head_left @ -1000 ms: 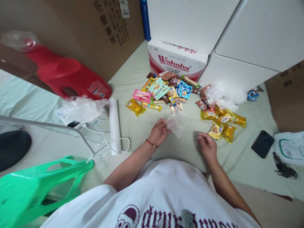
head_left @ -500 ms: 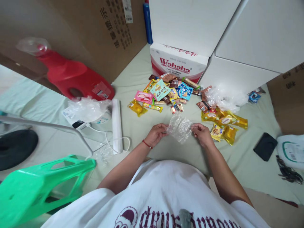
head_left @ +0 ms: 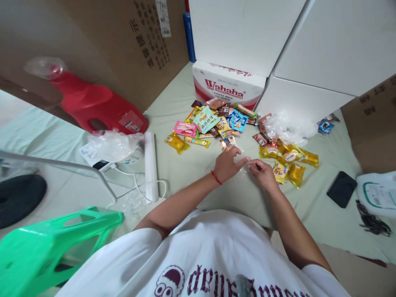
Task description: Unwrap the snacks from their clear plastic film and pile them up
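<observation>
My left hand [head_left: 228,164] and my right hand [head_left: 261,172] meet over the pale green sheet, both pinching a small clear plastic bag [head_left: 244,161] that is mostly hidden between them. Just beyond my hands lies a pile of colourful snack packets [head_left: 213,121]. To the right of my right hand sit several yellow snack packets [head_left: 289,159].
A Wahaha carton [head_left: 227,84] and white boxes [head_left: 309,53] stand behind the snacks. Crumpled clear plastic [head_left: 287,126] lies right of the pile. A red plastic stool [head_left: 93,105], a green stool [head_left: 52,243], a white roll [head_left: 150,163], a black phone [head_left: 342,189] surround me.
My right hand came in and took the clear bag's right side. Both hands then closed together, left hand sliding right, and the spread bag is now bunched between them.
</observation>
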Tool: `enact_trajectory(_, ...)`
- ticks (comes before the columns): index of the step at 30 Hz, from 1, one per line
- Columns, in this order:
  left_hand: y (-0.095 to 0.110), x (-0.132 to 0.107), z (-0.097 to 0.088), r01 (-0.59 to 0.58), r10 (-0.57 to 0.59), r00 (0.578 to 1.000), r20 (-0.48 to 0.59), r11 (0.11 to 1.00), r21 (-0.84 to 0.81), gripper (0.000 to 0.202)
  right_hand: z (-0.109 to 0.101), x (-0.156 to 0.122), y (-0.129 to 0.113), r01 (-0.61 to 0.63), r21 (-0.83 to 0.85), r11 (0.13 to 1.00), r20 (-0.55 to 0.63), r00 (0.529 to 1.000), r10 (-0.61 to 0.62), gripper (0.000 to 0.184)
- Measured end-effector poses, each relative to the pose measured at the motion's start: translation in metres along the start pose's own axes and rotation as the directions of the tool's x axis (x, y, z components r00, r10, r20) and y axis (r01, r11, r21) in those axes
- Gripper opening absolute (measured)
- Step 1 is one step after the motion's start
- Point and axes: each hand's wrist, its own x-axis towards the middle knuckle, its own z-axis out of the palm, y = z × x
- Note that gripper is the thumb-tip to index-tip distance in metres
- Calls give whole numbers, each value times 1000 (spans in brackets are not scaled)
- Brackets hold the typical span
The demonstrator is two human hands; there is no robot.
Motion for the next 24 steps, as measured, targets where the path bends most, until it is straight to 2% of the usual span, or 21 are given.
enact_trajectory(3, -8, 1, 21, 144, -141, 989, 40, 983, -116, 19, 3, -3, -3, -8, 29, 1000, -13, 1000, 8, 29)
enact_trajectory(5, -17, 1, 22, 278, -282, 959, 30, 917, -286, 15, 4, -4, -4, -64, 111, 992, -60, 996, 71, 30)
enact_trajectory(7, -26, -2, 14, 379, -428, 904, 8, 791, -481, 18, 4, -6, -2, -123, 239, 963, -106, 983, 151, 33)
enact_trajectory(10, -34, -15, -11, 407, -554, 832, 4, 607, -683, 29, 2, -11, 5, -185, 431, 883, -124, 957, 261, 37)
enact_trajectory(13, -36, -34, -37, 384, -579, 815, 26, 505, -773, 41, -5, -18, 13, -229, 553, 801, -122, 929, 350, 41)
enact_trajectory(16, -40, -51, -58, 390, -586, 808, 57, 461, -797, 46, -15, -28, 19, -256, 612, 748, -108, 910, 400, 42)
enact_trajectory(20, -48, -57, -76, 422, -598, 797, 79, 459, -781, 49, -37, -40, 23, -306, 599, 740, -41, 911, 410, 41)
enact_trajectory(24, -54, -49, -79, 469, -566, 815, 126, 514, -718, 52, -64, -37, 21, -350, 512, 784, 24, 919, 394, 38)
